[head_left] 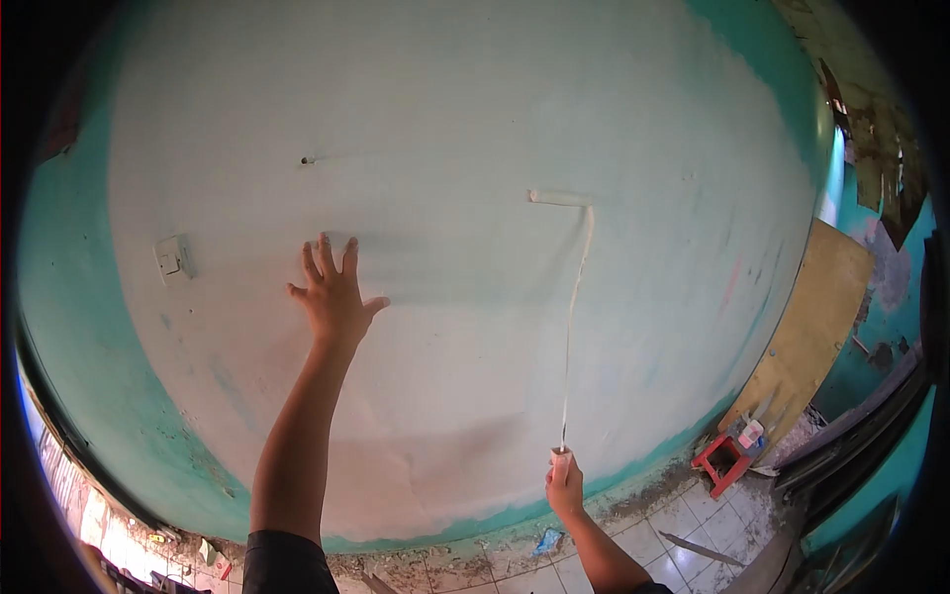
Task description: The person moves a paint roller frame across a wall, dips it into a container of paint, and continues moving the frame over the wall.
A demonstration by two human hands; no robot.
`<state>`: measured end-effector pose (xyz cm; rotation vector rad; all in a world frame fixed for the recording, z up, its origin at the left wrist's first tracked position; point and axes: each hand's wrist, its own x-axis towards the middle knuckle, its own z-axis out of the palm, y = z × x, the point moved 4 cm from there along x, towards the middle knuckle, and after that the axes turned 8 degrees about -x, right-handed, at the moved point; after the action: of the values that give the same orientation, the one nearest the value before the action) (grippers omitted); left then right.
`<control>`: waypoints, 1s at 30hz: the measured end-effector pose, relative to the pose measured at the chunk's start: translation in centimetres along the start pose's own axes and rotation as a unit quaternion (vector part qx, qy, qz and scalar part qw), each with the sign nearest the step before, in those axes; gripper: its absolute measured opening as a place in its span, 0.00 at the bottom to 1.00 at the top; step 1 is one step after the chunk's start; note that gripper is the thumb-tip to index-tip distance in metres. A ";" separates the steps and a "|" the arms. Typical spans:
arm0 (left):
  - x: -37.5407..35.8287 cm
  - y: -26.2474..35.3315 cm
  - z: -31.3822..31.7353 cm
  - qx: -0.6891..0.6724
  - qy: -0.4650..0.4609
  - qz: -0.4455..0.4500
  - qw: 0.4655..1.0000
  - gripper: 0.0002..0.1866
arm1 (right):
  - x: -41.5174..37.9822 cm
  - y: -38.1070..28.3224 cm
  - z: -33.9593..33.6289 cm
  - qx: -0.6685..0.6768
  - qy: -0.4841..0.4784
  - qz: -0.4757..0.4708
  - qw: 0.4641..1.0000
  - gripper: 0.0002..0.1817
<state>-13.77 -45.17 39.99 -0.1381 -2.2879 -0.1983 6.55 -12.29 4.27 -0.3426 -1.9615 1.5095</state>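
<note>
Your left hand [333,297] is spread wide, fingers fanned, palm flat against the white-painted wall [445,119]. Your right hand [565,485] is closed around the handle of a long paint roller [560,198], whose head rests high on the wall. Low right, a red stool [720,461] holds a small container, too small to identify. The fisheye edge cuts off the floor.
</note>
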 end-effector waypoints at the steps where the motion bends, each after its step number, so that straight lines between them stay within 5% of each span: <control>1: 0.0 0.0 0.1 0.002 0.002 0.003 1.000 0.57 | 0.5 -0.7 -0.3 0.002 0.023 -0.017 1.000 0.28; 5: 0.0 0.1 0.0 0.005 0.000 0.004 1.000 0.58 | 7.1 -9.9 -2.3 -0.007 0.038 -0.079 0.996 0.31; 11: 0.0 0.1 0.0 0.006 -0.009 0.003 1.000 0.59 | 12.9 -24.0 -4.2 -0.021 0.022 -0.006 1.000 0.35; 15: -0.1 0.1 -0.1 0.005 0.005 0.006 1.000 0.57 | 10.2 -18.2 -2.5 -0.038 0.023 -0.015 0.999 0.31; 19: -0.1 0.0 0.0 0.009 0.009 0.006 1.000 0.57 | 4.2 -2.1 0.3 -0.051 0.056 -0.080 0.994 0.24; 23: 0.0 -0.1 -0.1 0.017 -0.006 0.005 1.000 0.57 | 4.3 -4.3 0.3 0.007 0.022 -0.038 0.999 0.26; 25: 0.0 -0.1 0.2 0.018 0.000 0.009 1.000 0.57 | 7.9 -9.6 -0.7 -0.007 0.038 -0.086 0.996 0.28; 30: 0.0 0.0 0.3 0.015 0.003 0.009 1.000 0.57 | 14.1 -24.8 -3.3 -0.029 0.016 -0.007 0.999 0.32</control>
<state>-13.98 -45.16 39.83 -0.1435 -2.2818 -0.1552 2.00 -9.56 32.45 -0.3740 -1.9818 1.4316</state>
